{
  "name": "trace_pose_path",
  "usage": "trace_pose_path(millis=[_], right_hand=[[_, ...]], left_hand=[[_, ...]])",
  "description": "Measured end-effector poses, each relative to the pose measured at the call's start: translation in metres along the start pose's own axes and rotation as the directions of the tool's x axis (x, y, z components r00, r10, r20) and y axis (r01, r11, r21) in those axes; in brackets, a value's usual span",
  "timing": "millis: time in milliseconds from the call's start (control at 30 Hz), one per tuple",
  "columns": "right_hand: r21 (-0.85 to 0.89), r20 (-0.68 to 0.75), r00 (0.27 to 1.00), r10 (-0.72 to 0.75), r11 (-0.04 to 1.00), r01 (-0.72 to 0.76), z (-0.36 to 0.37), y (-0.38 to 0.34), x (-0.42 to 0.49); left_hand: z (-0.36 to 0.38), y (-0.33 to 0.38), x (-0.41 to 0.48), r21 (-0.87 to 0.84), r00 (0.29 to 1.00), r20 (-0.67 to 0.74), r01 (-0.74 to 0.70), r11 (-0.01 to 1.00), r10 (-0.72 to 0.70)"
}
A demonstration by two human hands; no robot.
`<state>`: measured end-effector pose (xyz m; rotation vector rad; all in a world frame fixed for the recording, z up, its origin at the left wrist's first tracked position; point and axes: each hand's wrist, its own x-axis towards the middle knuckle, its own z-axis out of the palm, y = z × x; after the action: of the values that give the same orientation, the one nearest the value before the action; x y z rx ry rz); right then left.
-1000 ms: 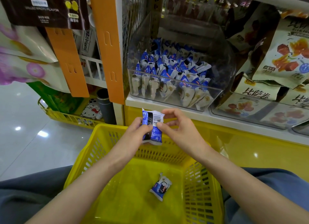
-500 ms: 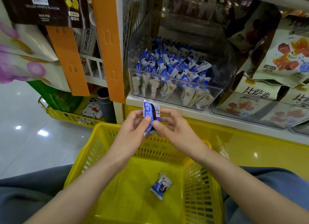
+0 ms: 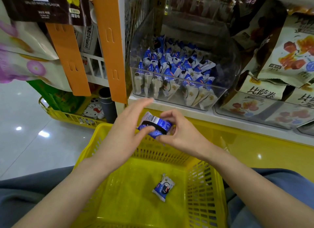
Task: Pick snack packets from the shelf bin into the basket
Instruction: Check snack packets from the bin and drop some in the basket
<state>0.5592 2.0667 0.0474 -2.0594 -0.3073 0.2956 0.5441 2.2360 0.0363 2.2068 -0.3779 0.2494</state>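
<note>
A blue and white snack packet [image 3: 155, 124] lies sideways above the far rim of the yellow basket [image 3: 205, 185]. My right hand [image 3: 180, 130] pinches its right end with curled fingers. My left hand [image 3: 126, 127] touches its left end with the thumb, the other fingers stretched out toward the shelf. Another packet [image 3: 163, 187] lies on the basket floor. The clear shelf bin [image 3: 180, 93] just beyond holds several more of the same packets [image 3: 175, 69].
Large snack bags [image 3: 288, 57] fill the shelf to the right of the bin. Orange hanging strips [image 3: 110, 45] and hanging bags are at the left. A second yellow basket [image 3: 68, 115] stands on the tiled floor at the left. My knees flank the basket.
The packet has turned from upright to lying sideways between my hands. My left fingers have opened and stretched forward, leaving only the thumb on it.
</note>
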Motion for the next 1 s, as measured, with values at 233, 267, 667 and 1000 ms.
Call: trace_pose_path(millis=[233, 267, 667, 1000], right_hand=[[0.046, 0.076, 0.991, 0.111, 0.992, -0.115, -0.003, -0.003, -0.002], [0.145, 0.066, 0.988, 0.137, 0.979, -0.145, -0.003, -0.004, -0.002], [0.554, -0.043, 0.953, 0.301, 0.801, -0.228, 0.024, 0.005, -0.006], [0.446, -0.094, 0.976, 0.198, 0.885, -0.136, 0.031, 0.009, 0.000]], left_hand=[[-0.003, 0.002, -0.005, 0.112, 0.967, 0.216, -0.161, 0.981, 0.134], [-0.004, 0.003, -0.005, 0.086, 0.975, 0.186, -0.138, 0.987, 0.120], [0.011, 0.010, -0.011, 0.189, 0.991, 0.052, 0.109, 0.976, -0.121], [0.013, -0.001, -0.009, 0.143, 0.993, 0.007, 0.117, 0.983, -0.119]])
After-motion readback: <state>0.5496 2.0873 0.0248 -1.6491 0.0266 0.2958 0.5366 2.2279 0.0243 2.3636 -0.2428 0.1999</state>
